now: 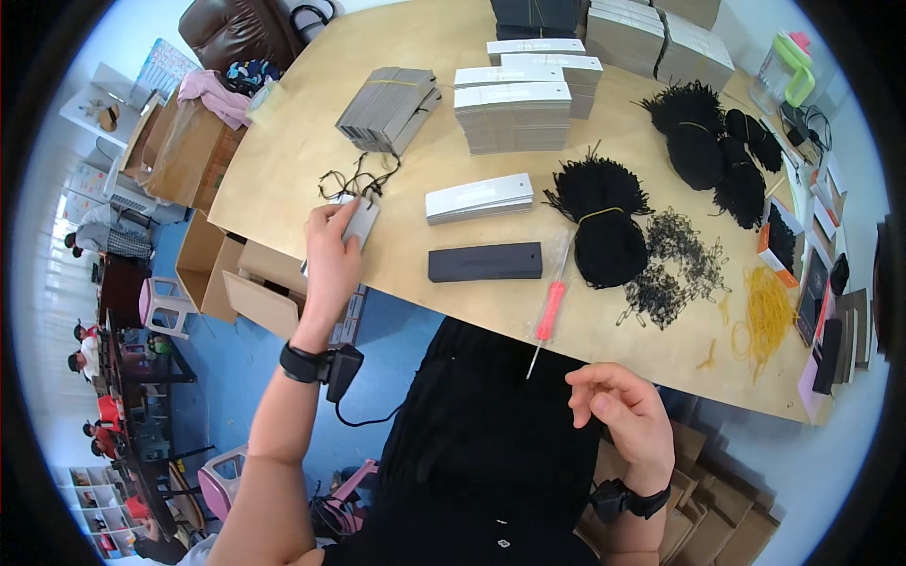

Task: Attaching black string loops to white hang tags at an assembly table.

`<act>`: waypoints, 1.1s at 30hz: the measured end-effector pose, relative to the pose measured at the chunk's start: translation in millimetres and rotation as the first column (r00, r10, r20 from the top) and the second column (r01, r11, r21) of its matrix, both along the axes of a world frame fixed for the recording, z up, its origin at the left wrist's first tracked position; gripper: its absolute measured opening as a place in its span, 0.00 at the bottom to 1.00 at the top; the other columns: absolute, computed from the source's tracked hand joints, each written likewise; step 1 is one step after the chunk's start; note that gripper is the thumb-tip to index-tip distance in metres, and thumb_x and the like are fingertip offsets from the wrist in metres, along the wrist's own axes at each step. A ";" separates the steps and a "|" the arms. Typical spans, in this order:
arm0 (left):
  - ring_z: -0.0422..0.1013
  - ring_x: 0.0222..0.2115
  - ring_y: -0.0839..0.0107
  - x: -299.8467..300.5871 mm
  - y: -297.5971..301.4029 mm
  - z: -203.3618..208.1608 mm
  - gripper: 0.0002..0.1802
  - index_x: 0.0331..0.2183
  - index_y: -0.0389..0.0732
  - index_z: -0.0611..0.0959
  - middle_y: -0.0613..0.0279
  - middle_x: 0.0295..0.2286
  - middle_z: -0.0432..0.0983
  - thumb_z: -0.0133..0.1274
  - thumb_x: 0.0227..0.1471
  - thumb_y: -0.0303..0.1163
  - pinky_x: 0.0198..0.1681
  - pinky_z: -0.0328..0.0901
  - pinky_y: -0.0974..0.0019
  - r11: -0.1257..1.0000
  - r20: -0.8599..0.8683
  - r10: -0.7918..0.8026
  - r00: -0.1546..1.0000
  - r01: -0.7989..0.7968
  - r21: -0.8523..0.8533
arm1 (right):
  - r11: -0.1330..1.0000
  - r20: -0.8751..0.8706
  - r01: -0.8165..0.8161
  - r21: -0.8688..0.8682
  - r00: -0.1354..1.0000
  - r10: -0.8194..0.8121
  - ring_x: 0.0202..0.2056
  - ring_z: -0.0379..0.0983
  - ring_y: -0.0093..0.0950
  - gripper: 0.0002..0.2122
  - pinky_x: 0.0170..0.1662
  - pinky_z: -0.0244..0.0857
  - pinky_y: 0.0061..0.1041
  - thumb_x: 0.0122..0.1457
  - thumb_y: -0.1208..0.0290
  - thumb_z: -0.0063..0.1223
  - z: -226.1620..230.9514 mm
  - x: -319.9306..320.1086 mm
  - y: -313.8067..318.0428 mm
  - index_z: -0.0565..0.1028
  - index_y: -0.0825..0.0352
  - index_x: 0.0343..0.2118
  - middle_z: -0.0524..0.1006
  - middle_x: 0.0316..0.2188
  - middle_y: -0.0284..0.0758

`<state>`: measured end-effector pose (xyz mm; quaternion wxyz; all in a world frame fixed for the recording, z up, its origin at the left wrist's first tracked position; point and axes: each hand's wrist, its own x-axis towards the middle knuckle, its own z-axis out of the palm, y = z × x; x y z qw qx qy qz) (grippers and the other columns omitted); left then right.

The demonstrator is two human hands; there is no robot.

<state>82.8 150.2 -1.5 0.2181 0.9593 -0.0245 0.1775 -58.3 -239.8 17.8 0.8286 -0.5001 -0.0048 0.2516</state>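
At the table's near left edge, my left hand has its fingers closed over some grey hang tags with black cords trailing off their far end. The palm side and the tags' lower part are hidden. My right hand hovers off the table's front edge, fingers loosely curled and apart, with nothing visible in it. Nearest to it is a red-handled tool with a thin metal shaft, its tip past the edge. Between the hands lie a short stack of white tags and a dark stack of tags.
A banded grey tag stack and taller white stacks stand farther back. Black cord bundles, a heap of small black pins and yellow rubber bands lie to the right. An open cardboard box sits at the left.
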 end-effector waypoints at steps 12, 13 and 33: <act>0.63 0.51 0.52 -40.1 -110.9 29.7 0.24 0.47 0.40 0.81 0.52 0.48 0.70 0.54 0.45 0.16 0.55 0.57 0.55 0.997 0.227 -0.068 0.972 0.077 -0.028 | 0.282 0.840 0.803 -0.525 0.542 0.021 0.29 0.71 0.31 0.08 0.32 0.64 0.26 0.51 0.79 0.63 -1.2 77.5 5.0 0.79 0.64 0.35 0.71 0.29 0.33; 0.64 0.50 0.54 -46.7 -122.9 30.7 0.21 0.44 0.40 0.82 0.53 0.47 0.71 0.55 0.45 0.16 0.54 0.58 0.56 0.980 0.214 -0.138 0.967 0.164 -0.111 | 0.244 0.861 0.829 -0.504 0.505 0.061 0.29 0.71 0.32 0.08 0.31 0.64 0.28 0.51 0.78 0.64 -1.7 82.2 6.1 0.79 0.64 0.35 0.71 0.29 0.33; 0.75 0.40 0.71 -80.2 -149.5 26.9 0.12 0.44 0.33 0.81 0.59 0.41 0.75 0.48 0.60 0.20 0.45 0.71 0.69 0.370 -0.091 -0.749 0.657 0.300 -0.879 | 0.055 0.880 0.882 -0.467 0.458 0.124 0.29 0.72 0.35 0.06 0.32 0.66 0.32 0.49 0.77 0.63 -5.8 78.0 24.9 0.76 0.65 0.29 0.71 0.28 0.34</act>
